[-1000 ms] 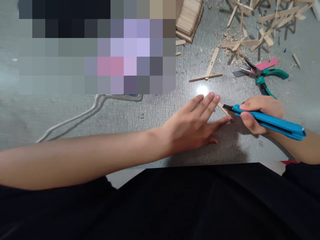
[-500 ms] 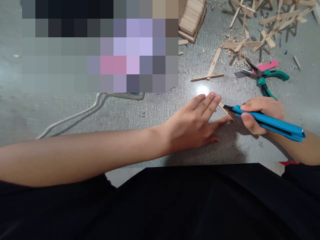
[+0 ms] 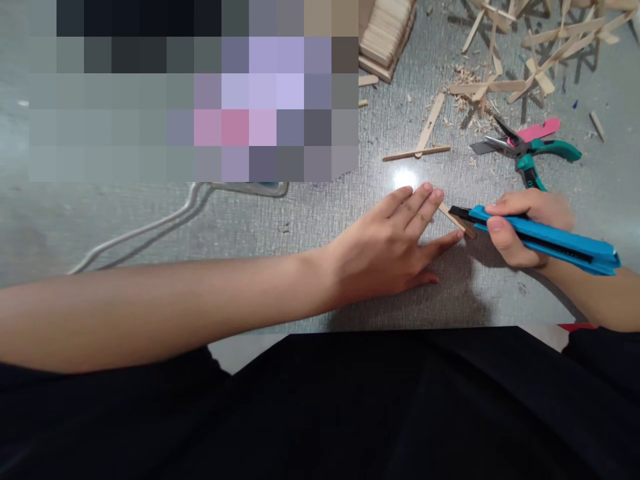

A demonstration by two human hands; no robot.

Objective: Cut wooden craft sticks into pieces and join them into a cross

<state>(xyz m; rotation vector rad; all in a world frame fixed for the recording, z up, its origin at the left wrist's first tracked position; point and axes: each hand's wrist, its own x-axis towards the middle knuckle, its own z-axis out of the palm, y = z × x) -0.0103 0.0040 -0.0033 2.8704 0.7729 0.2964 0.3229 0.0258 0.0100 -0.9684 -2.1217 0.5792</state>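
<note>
My left hand (image 3: pixel 395 243) lies flat on the grey table (image 3: pixel 310 220), fingers stretched out, its fingertips pressing on a short wooden stick (image 3: pixel 456 221). My right hand (image 3: pixel 525 223) is wrapped round a blue utility knife (image 3: pixel 545 239). The knife's dark blade tip sits at the stick, just right of my left fingertips.
Green-handled pliers (image 3: pixel 530 155) and a pink stick lie behind the knife. Loose wooden sticks (image 3: pixel 417 153), shavings and glued stick frames (image 3: pixel 540 60) fill the far right. A stack of sticks (image 3: pixel 385 37) sits at the top. A grey cable (image 3: pixel 150 227) runs left.
The knife and my right hand have shifted slightly right and up, the blade drawing back along the stick. My left hand has stayed put.
</note>
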